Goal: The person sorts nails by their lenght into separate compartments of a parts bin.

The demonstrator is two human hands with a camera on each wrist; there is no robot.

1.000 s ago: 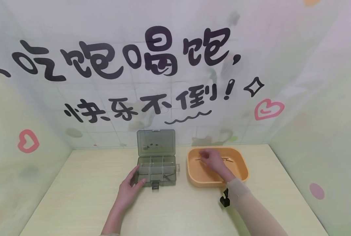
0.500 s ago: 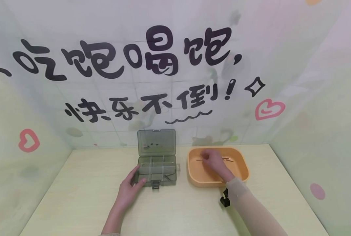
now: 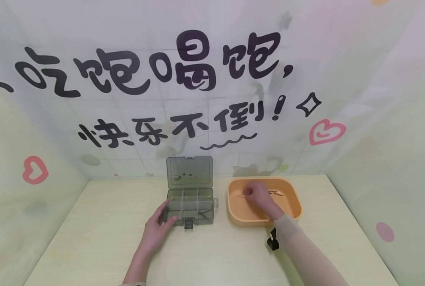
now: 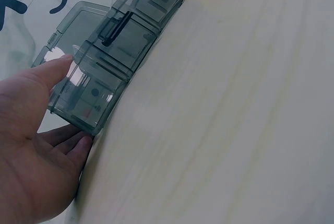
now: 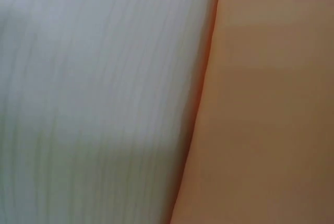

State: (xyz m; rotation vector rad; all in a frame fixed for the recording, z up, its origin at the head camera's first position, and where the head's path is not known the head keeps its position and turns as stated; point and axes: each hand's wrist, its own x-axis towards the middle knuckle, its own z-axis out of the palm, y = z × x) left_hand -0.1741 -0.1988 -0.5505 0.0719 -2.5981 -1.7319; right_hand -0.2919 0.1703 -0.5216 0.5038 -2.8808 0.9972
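A smoky grey compartment box (image 3: 190,206) stands with its lid (image 3: 190,172) raised. My left hand (image 3: 155,232) grips its left end. In the left wrist view the thumb lies over the front wall and the other fingers tuck round the end. Several thin dark screws (image 3: 204,214) lie in the front right compartment. My right hand (image 3: 260,196) reaches into the orange tray (image 3: 234,212) with curled fingers, thumb and index at one thin screw (image 3: 240,196) that pokes out left of the fingertips. The right wrist view shows only tabletop and the tray's side.
More screws (image 3: 277,194) lie in the tray to the right of my right hand. A black clasp (image 3: 188,224) juts from the box's front. A black device (image 3: 273,240) hangs at my right wrist. Printed walls (image 3: 384,167) enclose the pale wooden table (image 3: 212,258).
The screw at my right fingertips has shifted slightly downward and catches more light. Right thumb and index have drawn closer together. My left hand and the box stay in place.
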